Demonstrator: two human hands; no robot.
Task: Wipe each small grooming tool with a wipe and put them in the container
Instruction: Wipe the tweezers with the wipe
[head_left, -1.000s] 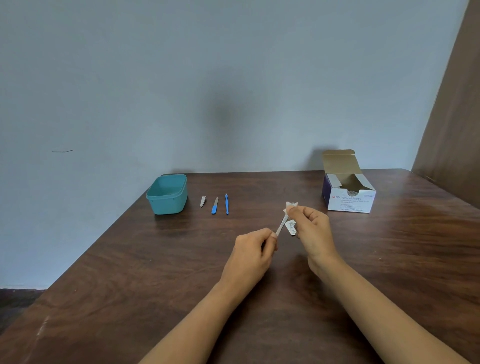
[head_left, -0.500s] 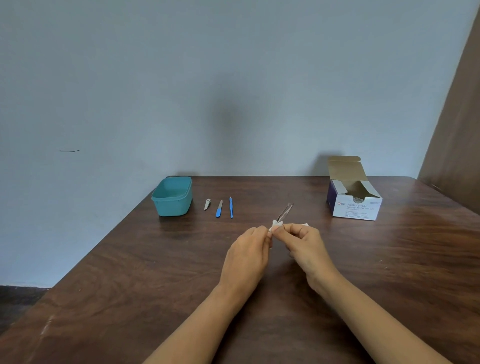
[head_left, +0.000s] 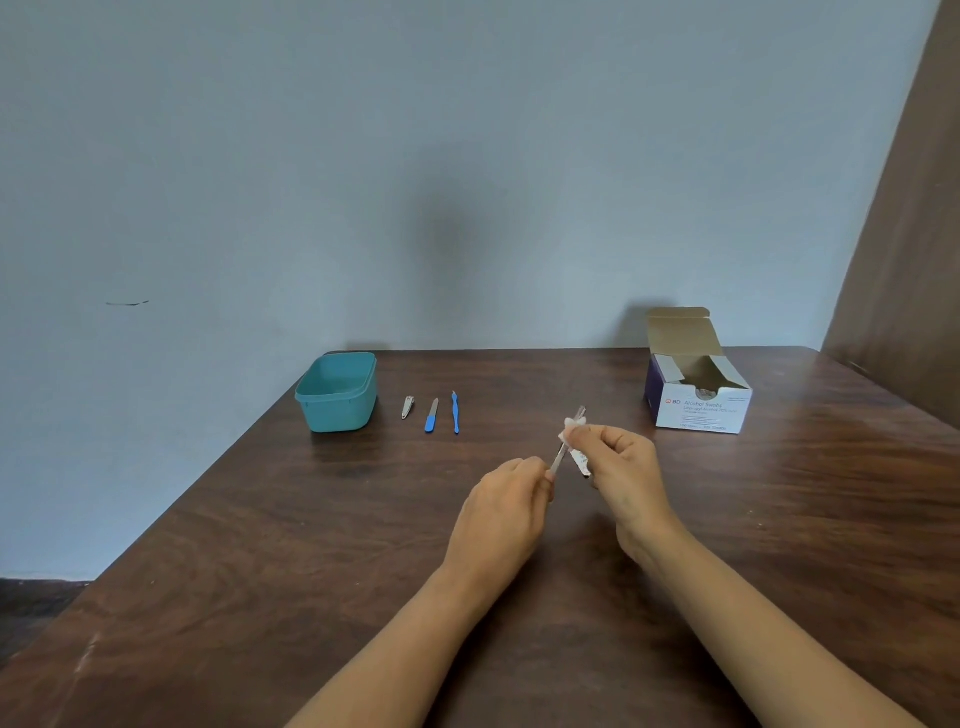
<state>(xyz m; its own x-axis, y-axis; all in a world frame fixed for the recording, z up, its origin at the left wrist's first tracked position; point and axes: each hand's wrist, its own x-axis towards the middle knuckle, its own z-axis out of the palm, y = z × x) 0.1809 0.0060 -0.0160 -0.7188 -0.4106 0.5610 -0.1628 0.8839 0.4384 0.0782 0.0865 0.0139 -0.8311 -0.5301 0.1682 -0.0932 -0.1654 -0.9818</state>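
Partly hidden tool (head_left: 559, 460) | left hand (head_left: 506, 514) pinches its end | right hand (head_left: 623, 467) pinches wipe (head_left: 571, 423) around it

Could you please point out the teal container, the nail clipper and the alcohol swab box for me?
teal container (head_left: 337, 410), head view, on its front wall.
nail clipper (head_left: 408, 407), head view, on the middle of its metal body.
alcohol swab box (head_left: 701, 413), head view, on its printed front face.

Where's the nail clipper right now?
In the head view, the nail clipper lies on the table left of centre, between the teal container and the blue-handled file.
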